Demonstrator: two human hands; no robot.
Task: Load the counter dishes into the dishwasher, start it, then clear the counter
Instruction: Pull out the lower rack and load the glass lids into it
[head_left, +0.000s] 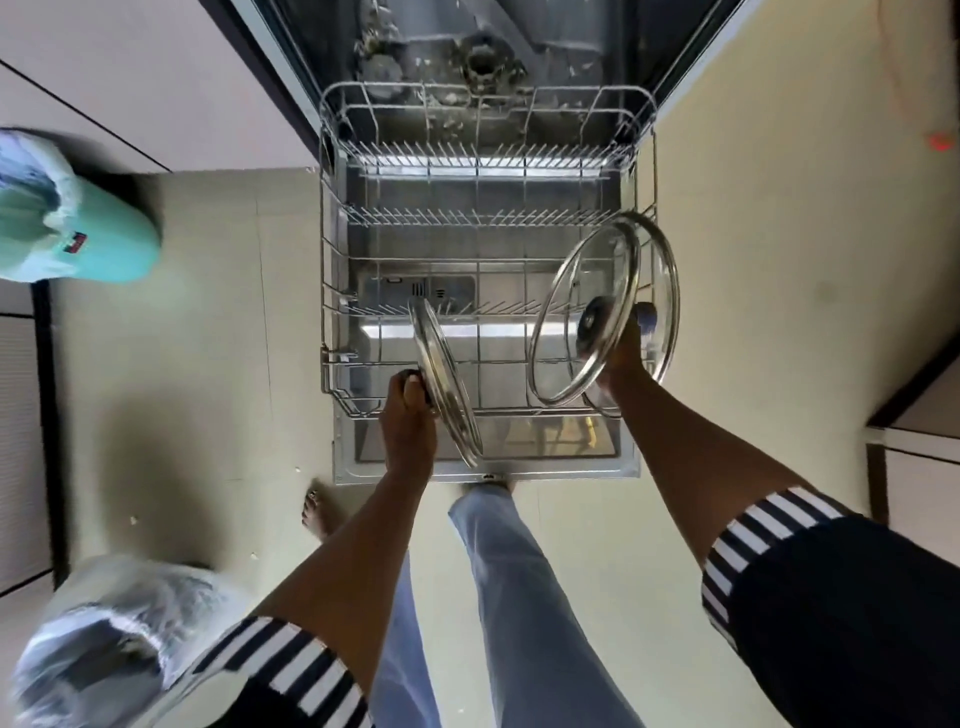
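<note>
— Three round glass lids with steel rims, where?
— Left hand (408, 410) grips one lid (447, 384) by its knob, edge-up above the wire rack (332, 332). Right hand (626, 353) clasps two lids (587, 312) over the rack's right side.

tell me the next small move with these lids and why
Probably lower the left hand's lid into the tines of the rack. It is already on edge over the near rows, the rack looks empty, and the right hand holds two more lids waiting.

Three glass lids (445, 379), one rack (332, 249), two bins (78, 218).
</note>
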